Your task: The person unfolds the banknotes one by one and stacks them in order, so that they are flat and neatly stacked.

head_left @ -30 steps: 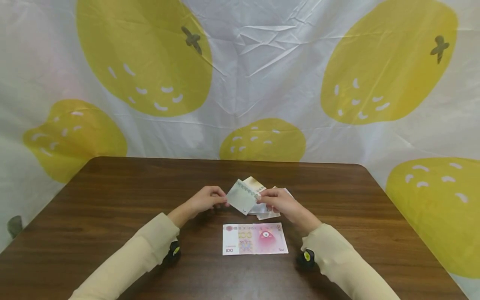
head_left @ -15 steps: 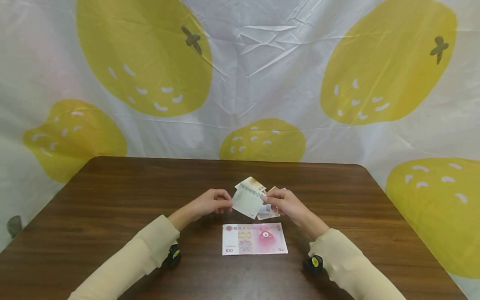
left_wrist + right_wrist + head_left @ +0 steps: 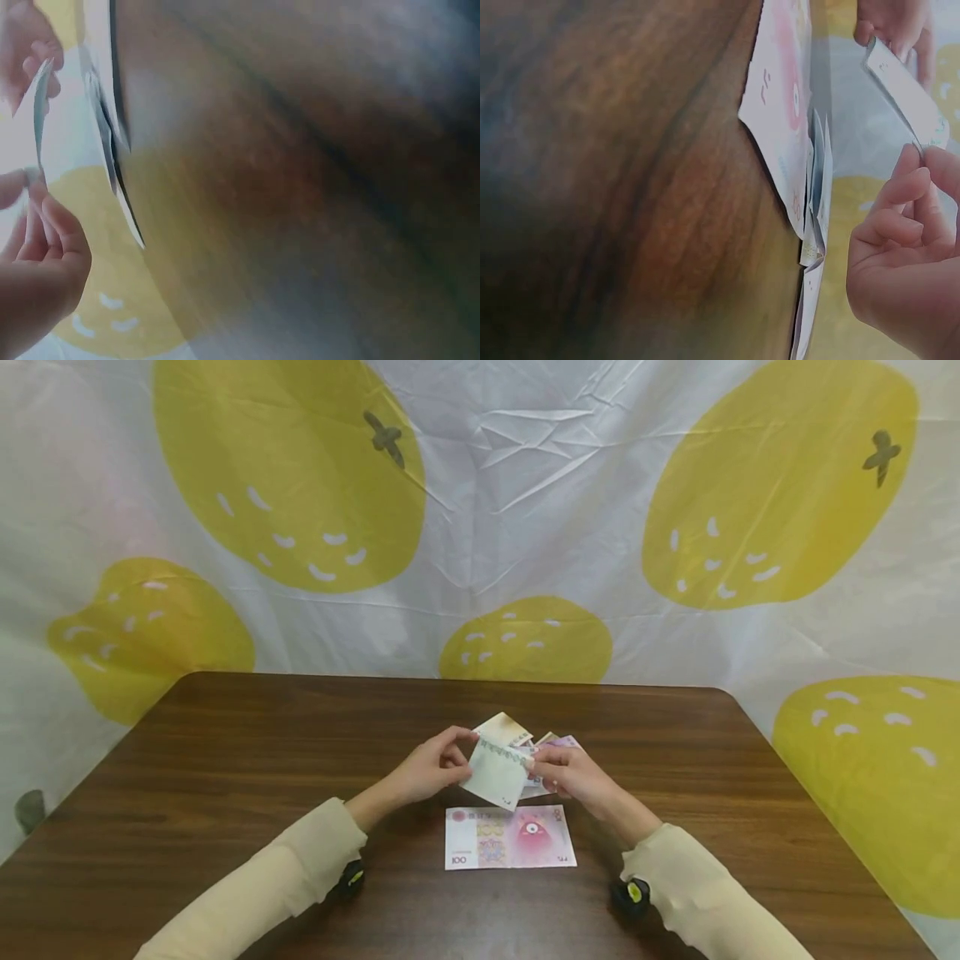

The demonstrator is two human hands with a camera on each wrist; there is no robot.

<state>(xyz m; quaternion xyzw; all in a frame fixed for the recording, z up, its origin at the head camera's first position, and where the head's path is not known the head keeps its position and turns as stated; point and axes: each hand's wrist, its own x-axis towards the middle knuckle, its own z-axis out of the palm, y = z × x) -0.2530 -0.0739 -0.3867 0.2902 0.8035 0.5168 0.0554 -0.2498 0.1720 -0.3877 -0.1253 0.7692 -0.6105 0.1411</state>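
A folded pale green banknote point(image 3: 493, 772) is held tilted above the table in the head view. My left hand point(image 3: 431, 767) pinches its left edge between thumb and fingers; the left wrist view has that hand point(image 3: 45, 251) at the note's lower end. At the opposite edge, my right hand point(image 3: 579, 778) grips the note with thumb and forefinger, as the right wrist view also shows. Behind it lies a loose pile of banknotes point(image 3: 504, 727), partly covered by the held note and right hand. Nearer me, a pink 100 banknote point(image 3: 510, 839) lies flat, with a crease across its middle.
Everything lies on a dark brown wooden table point(image 3: 300, 718) with rounded far corners. A white curtain point(image 3: 525, 527) with big yellow fruit prints hangs right behind the far edge. A dark wrist device point(image 3: 632, 897) sits under each sleeve cuff.
The green note has shifted right and towards me, turning slightly. My left fingers have moved to its upper left edge. More of the pile, including a purple note, shows; the pink note has stayed put.
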